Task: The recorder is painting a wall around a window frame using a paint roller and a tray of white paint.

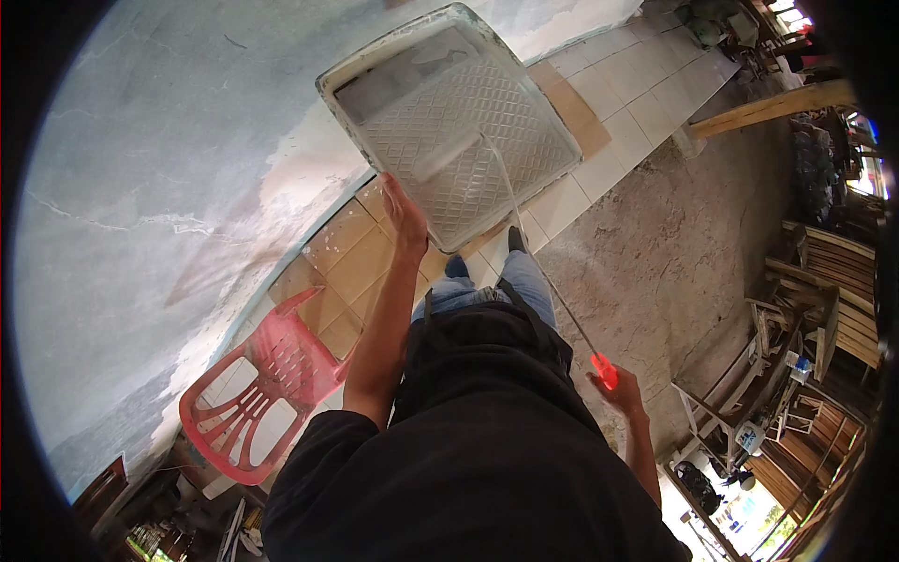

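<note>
A paint tray (521, 105) with a ridged, whitish bottom is held up in front of me, tilted. My left hand (405, 215) grips it by the near-left edge, fingers mostly hidden under it. In my right hand (622, 391), out to the lower right, is the red-orange handle of a long-framed paint roller (562, 298). The fingers are closed around that handle. Over the tray's ridges lies the roller's pale sleeve (448, 155), which looks coated in white. At the tray's far end there is a smooth greyish well (403, 80).
A patchy grey-blue wall (169, 122) rises on the left. Below it stands a red plastic chair (328, 348). Tiles (613, 140) run along the wall beside a rough concrete floor (646, 253). A wooden beam (777, 106) is at upper right, and wooden furniture (833, 281) lines the right side.
</note>
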A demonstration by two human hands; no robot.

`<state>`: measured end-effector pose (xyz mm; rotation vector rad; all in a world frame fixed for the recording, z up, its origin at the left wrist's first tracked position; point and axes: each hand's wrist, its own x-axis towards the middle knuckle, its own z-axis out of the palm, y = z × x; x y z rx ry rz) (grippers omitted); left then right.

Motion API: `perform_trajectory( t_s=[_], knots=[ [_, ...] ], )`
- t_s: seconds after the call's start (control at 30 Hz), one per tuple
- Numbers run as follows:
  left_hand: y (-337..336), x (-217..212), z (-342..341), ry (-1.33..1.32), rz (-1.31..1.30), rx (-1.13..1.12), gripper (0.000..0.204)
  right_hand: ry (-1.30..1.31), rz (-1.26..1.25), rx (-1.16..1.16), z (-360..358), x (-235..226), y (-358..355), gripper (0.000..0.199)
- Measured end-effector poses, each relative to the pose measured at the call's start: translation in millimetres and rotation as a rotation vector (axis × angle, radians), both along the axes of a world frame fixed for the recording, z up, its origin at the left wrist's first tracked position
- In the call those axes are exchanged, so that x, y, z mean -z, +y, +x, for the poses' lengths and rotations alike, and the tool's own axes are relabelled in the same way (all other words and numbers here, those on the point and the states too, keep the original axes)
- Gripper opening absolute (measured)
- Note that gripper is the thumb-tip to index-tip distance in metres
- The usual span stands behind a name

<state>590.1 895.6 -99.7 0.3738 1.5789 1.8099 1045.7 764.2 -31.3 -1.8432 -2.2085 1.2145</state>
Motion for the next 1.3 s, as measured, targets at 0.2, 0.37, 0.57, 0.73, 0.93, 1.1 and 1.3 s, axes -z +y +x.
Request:
perform_trajectory(
  t_s=[0.2,0.37,0.57,0.73,0.93,1.1,1.3],
  knots=[
    [-6,-6,22,-0.050,0.041,-0.061,0.072,-0.167,0.021,0.015,-30,5,15,0.030],
    [-10,-1,13,-0.038,0.047,-0.063,0.071,-0.223,-0.017,-0.021,-4,16,10,0.030],
    [-11,7,7,0.086,0.028,-0.092,0.071,-0.428,-0.037,0.013,6,13,2,0.029],
    [-13,-5,16,0.061,0.022,-0.062,0.068,-0.150,0.030,0.003,-46,13,21,0.036],
    [-14,-22,7,0.020,0.043,0.008,0.072,-0.288,0.050,0.007,19,21,-7,0.029],
    [-17,-13,8,0.057,-0.026,0.049,0.066,-0.337,0.024,0.010,-21,16,12,0.031],
    [-14,-18,6,0.048,0.039,0.070,0.066,-0.230,-0.016,-0.008,-52,-5,16,0.030]
  ],
)
